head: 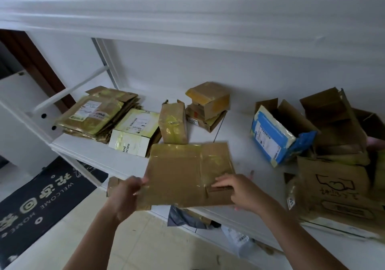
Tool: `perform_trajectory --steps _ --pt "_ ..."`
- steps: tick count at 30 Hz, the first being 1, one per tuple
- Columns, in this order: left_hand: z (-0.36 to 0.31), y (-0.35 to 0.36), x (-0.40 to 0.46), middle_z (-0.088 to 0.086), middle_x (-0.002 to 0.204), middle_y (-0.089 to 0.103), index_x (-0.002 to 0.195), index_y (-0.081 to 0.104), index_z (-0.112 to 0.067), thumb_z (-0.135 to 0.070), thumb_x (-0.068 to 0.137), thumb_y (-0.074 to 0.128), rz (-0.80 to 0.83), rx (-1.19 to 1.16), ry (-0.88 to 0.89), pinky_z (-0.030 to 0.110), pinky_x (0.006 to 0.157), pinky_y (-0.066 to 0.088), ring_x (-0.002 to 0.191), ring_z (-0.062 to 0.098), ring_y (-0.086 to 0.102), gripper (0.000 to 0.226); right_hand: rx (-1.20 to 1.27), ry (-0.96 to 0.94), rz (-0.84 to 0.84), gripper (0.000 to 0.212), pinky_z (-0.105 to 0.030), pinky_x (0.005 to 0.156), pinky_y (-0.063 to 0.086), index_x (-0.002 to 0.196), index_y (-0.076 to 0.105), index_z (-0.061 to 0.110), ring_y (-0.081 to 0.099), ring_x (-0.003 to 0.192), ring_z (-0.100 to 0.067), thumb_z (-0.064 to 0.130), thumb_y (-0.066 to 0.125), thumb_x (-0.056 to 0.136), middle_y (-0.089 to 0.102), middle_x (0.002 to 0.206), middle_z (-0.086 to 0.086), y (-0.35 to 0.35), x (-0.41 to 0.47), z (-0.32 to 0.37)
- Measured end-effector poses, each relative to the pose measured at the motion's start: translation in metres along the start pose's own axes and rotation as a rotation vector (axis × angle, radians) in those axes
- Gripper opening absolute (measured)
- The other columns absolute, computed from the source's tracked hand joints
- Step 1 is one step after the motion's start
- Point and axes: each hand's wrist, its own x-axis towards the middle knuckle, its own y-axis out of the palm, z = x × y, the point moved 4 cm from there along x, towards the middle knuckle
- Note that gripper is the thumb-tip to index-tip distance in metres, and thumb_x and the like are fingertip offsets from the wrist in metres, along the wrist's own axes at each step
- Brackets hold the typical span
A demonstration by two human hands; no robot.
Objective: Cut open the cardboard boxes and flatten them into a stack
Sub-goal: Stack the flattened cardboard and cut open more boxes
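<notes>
Brown flattened carton (187, 172), centre of the white shelf (239, 144), is gripped by the left hand (127, 194) at its 8 o'clock edge and pressed under the right hand (239, 190). Flattening appears complete; next comes transfer to the flattened stack (98, 113) at 10 o'clock.

White shelving unit (187, 15) against white wall; pale tiled floor (145, 242); dark welcome mat (41, 203) at left.

Head-worn view, angled down, near white shelf (235, 144)
</notes>
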Motion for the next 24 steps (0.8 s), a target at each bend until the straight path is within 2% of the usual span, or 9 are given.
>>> perform_trajectory --steps 1,2,5,8,11,14,18,21,24 --pt "0.009 -0.005 0.006 0.017 0.101 0.069 0.101 0.066 0.002 -0.02 0.092 0.063 -0.105 0.181 -0.001 0.04 0.068 0.057 0.088 0.03 0.068 0.024 -0.055 -0.006 0.017 0.069 -0.053 0.11 -0.02 0.125 0.062 0.04 0.026 0.137 0.0 -0.012 0.046 0.081 0.038 0.144 0.027 0.005 0.004 0.003" --pt "0.018 -0.008 0.012 0.019 0.106 0.069 0.106 0.064 0.003 -0.017 0.091 0.069 -0.206 0.302 -0.011 0.043 0.075 0.057 0.096 0.033 0.066 0.026 -0.071 0.003 0.042 0.066 -0.038 0.108 -0.008 0.127 0.062 0.036 0.029 0.139 -0.002 -0.01 0.045 0.082 0.038 0.148 0.022 0.008 0.008 0.006" --pt "0.034 -0.003 0.017 0.026 0.108 0.066 0.102 0.065 0.007 -0.004 0.087 0.071 -0.403 0.516 -0.043 0.05 0.079 0.056 0.099 0.04 0.063 0.019 -0.095 0.063 0.094 0.06 -0.039 0.112 0.022 0.136 0.054 0.031 0.038 0.138 -0.014 -0.003 0.044 0.086 0.037 0.153 0.009 0.021 0.022 0.014" --pt "0.038 0.003 0.02 0.026 0.104 0.065 0.102 0.064 0.011 -0.007 0.087 0.071 -0.43 0.607 -0.092 0.049 0.076 0.056 0.094 0.04 0.064 0.025 -0.084 0.026 0.03 0.057 -0.044 0.115 0.03 0.149 0.031 0.035 0.027 0.146 -0.022 0.015 0.043 0.098 0.016 0.163 0.004 0.036 0.042 0.023" --pt "0.039 0.003 0.021 0.02 0.099 0.063 0.104 0.06 0.007 -0.007 0.086 0.07 -0.401 0.558 -0.162 0.038 0.063 0.055 0.082 0.032 0.063 0.025 -0.144 0.038 0.095 0.057 -0.057 0.119 0.011 0.152 0.012 0.047 -0.008 0.151 -0.028 0.052 0.035 0.101 -0.014 0.163 0.008 0.058 0.059 0.023" --pt "0.035 -0.001 0.025 0.016 0.091 0.064 0.095 0.062 0.001 -0.008 0.087 0.067 -0.295 0.561 -0.168 0.032 0.068 0.051 0.075 0.025 0.059 0.013 -0.101 0.115 0.238 0.066 -0.064 0.116 -0.001 0.152 0.006 0.047 -0.032 0.143 -0.029 0.059 0.04 0.097 -0.039 0.153 0.011 0.081 0.066 0.015" --pt "0.02 0.002 0.037 0.007 0.106 0.073 0.114 0.063 -0.011 -0.034 0.083 0.077 -0.161 0.41 -0.083 0.039 0.082 0.056 0.099 0.028 0.068 0.041 -0.173 0.133 0.251 0.071 -0.061 0.116 -0.007 0.153 0.002 0.044 -0.031 0.144 -0.032 0.061 0.04 0.096 -0.034 0.157 0.007 0.086 0.076 0.012" --pt "0.005 0.006 0.054 0.009 0.099 0.076 0.113 0.064 -0.011 -0.04 0.089 0.07 -0.201 0.21 -0.05 0.049 0.086 0.057 0.095 0.032 0.07 0.038 -0.174 0.12 0.239 0.07 -0.06 0.116 -0.009 0.153 0.002 0.045 -0.031 0.144 -0.032 0.062 0.039 0.096 -0.033 0.157 0.008 0.089 0.076 0.008" --pt "-0.009 0.015 0.069 0.015 0.101 0.073 0.113 0.062 -0.005 -0.038 0.092 0.066 -0.229 0.191 -0.038 0.051 0.085 0.057 0.094 0.036 0.069 0.039 -0.161 0.061 0.217 0.066 -0.058 0.117 -0.009 0.152 0.008 0.046 -0.031 0.144 -0.028 0.059 0.041 0.096 -0.03 0.158 0.012 0.09 0.069 0.001"
